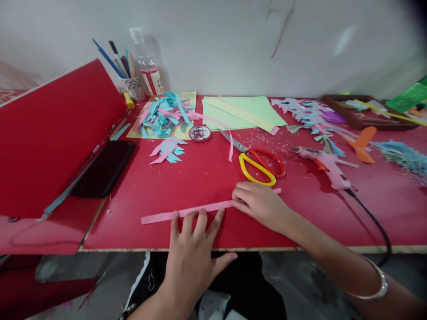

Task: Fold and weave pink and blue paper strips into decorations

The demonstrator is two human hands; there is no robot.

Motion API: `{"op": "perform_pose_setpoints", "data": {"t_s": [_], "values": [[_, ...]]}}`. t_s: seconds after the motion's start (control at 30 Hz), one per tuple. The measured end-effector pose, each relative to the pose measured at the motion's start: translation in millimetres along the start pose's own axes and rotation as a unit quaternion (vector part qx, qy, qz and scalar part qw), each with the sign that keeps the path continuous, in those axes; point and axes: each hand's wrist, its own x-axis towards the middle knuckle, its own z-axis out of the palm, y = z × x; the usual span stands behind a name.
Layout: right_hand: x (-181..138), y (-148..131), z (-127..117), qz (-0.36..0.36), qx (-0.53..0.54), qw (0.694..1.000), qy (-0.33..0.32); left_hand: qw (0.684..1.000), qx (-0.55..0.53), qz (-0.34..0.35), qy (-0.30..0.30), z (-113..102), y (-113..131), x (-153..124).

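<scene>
A long pink paper strip lies across the red table near its front edge. My left hand rests its spread fingertips on the strip's lower edge, thumb held out to the side. Over the strip's right part, my right hand has its fingers curled together, pinching the paper; a short end shows beyond it. Just behind that hand lie scissors with one yellow and one red handle. A small woven piece of pink and blue paper is farther back on the left.
A pink glue gun and its black cord are on the right. Blue and pink paper pieces are heaped behind, beside green paper sheets. On the left are a black phone, red board, pen cup and bottle.
</scene>
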Motion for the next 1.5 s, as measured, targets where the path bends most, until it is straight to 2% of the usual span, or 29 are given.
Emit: {"op": "perform_pose_setpoints", "data": {"t_s": [0.17, 0.3, 0.6, 0.77, 1.17, 1.5], "values": [[-10, 12, 1, -0.009, 0.063, 0.997, 0.035, 1.000, 0.004, -0.001, 0.003, 0, 1, 0], [-16, 19, 3, 0.001, 0.074, 0.996, 0.039, 1.000, 0.004, -0.001, 0.000, -2, 0, -1], [-18, 16, 3, 0.032, 0.031, 0.998, 0.043, 1.000, -0.001, -0.004, -0.006, -2, -1, 1], [-21, 15, 4, 0.036, -0.001, 0.997, 0.069, 1.000, 0.000, -0.006, -0.005, 1, -1, 0], [-40, 37, 2, 0.081, -0.021, 0.990, 0.116, 1.000, 0.005, -0.003, -0.012, 0, -1, 0], [-46, 42, 1, 0.112, -0.017, 0.986, 0.119, 1.000, 0.012, -0.003, -0.010, -1, -1, 0]]}}
